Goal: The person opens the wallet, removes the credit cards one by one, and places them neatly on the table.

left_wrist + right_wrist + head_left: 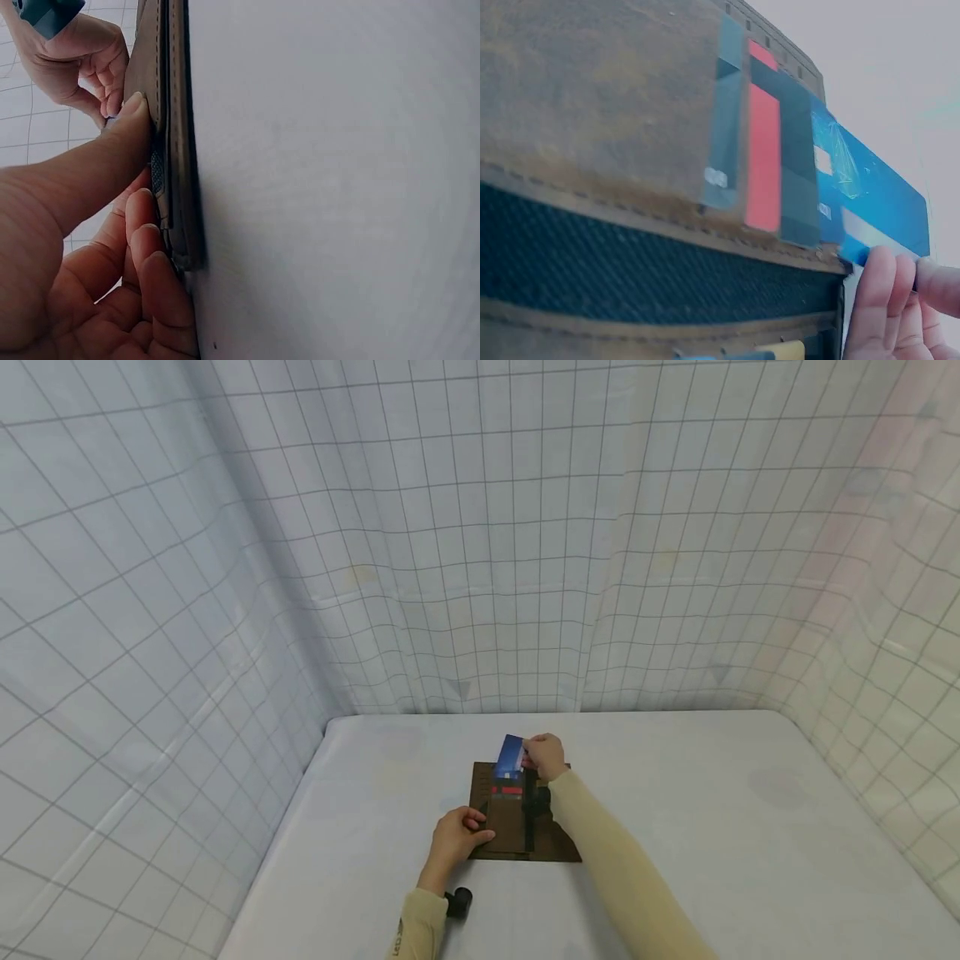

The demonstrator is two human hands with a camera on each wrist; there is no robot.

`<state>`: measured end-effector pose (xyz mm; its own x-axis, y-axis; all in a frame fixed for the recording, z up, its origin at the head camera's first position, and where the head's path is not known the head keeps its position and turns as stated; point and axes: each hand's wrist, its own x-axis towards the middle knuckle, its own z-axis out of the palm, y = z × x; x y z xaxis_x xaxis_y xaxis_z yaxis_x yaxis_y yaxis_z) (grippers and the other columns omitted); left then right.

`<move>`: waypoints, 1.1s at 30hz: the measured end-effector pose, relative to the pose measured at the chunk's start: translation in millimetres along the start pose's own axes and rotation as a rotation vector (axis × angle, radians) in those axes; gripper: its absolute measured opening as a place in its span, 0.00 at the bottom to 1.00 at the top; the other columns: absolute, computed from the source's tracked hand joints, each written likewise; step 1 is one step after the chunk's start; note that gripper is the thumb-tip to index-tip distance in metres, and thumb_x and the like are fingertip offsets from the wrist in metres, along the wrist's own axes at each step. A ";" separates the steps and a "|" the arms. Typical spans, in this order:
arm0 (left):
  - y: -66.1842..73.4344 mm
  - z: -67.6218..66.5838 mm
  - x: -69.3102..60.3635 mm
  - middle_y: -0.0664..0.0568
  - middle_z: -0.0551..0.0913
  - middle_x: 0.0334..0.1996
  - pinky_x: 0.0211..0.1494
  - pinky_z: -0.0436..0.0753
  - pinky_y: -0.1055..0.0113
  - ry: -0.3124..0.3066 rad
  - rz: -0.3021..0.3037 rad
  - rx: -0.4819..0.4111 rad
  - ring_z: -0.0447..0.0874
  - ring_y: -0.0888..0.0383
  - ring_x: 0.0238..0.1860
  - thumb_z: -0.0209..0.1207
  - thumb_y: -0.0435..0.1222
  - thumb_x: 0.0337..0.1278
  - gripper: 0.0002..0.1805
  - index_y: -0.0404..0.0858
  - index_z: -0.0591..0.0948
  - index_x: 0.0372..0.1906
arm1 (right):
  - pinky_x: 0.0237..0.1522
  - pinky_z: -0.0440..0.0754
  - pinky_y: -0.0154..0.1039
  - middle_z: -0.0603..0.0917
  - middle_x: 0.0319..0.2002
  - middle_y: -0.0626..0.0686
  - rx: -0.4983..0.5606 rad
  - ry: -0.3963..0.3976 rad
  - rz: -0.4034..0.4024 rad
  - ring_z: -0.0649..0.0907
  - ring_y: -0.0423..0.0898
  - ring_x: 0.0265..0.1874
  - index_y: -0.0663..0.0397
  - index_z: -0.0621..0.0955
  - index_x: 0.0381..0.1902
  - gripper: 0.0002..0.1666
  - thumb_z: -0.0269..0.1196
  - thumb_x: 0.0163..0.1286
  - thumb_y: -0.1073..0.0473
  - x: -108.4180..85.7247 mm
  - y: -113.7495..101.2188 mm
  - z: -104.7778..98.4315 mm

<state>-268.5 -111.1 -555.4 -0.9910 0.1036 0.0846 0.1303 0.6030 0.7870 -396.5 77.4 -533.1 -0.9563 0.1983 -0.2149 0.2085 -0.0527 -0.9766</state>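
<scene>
White table (pixel 697 810); 1 brown leather organizer (pixel 507 825) on top.

I've got the brown leather wallet (pixel 507 828) lying opened out flat on the white tabletop (pixel 697 802), its scuffed surface edged with stitching, and there's the blue card (pixel 509 753) sticking up past its far edge, leaning a little. On my right-wrist feed, that card's lower end meets the row of slots, glossy creases catching light across its face. Beside it I see the red card (pixel 763 165), sitting deep, only a strip showing.
</scene>
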 end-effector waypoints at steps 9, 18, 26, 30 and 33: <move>2.3 -1.2 -1.3 0.54 0.75 0.26 0.33 0.73 0.62 -0.008 -0.008 -0.010 0.71 0.59 0.27 0.73 0.36 0.44 0.15 0.34 0.81 0.36 | 0.27 0.82 0.38 0.76 0.26 0.56 0.114 0.020 -0.021 0.80 0.41 0.17 0.66 0.73 0.45 0.10 0.58 0.70 0.65 3.5 -11.2 -19.2; 4.5 -4.5 -1.3 0.53 0.76 0.26 0.33 0.73 0.62 -0.002 -0.015 -0.012 0.71 0.58 0.27 0.72 0.35 0.44 0.15 0.33 0.81 0.35 | 0.21 0.77 0.33 0.79 0.30 0.53 -0.019 0.061 -0.098 0.77 0.40 0.17 0.64 0.75 0.45 0.12 0.60 0.68 0.61 5.5 -18.8 -59.6; 3.1 -3.2 -0.9 0.53 0.76 0.26 0.33 0.73 0.62 -0.002 -0.017 0.001 0.71 0.59 0.27 0.72 0.36 0.44 0.15 0.34 0.81 0.35 | 0.29 0.79 0.38 0.79 0.38 0.60 -0.217 0.068 -0.123 0.78 0.45 0.26 0.66 0.76 0.47 0.17 0.60 0.68 0.58 10.4 -12.3 -113.1; 4.3 -1.9 -1.4 0.53 0.76 0.26 0.34 0.73 0.62 -0.008 -0.022 0.013 0.72 0.58 0.28 0.72 0.36 0.44 0.15 0.34 0.81 0.35 | 0.28 0.79 0.38 0.79 0.33 0.60 -0.203 0.052 -0.146 0.78 0.45 0.24 0.69 0.76 0.44 0.18 0.62 0.66 0.58 8.1 -9.4 -139.3; 5.2 -0.9 -1.1 0.53 0.76 0.26 0.34 0.73 0.61 -0.008 -0.021 0.020 0.72 0.58 0.28 0.72 0.36 0.44 0.14 0.34 0.81 0.35 | 0.27 0.80 0.37 0.80 0.31 0.59 -0.147 0.052 -0.140 0.79 0.42 0.20 0.73 0.75 0.45 0.19 0.62 0.65 0.60 6.9 -7.8 -153.9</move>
<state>-266.7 -108.8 -550.9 -0.9932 0.0971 0.0636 0.1103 0.6209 0.7761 -373.2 229.8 -528.4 -0.9669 0.2445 -0.0736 0.1057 0.1211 -0.9870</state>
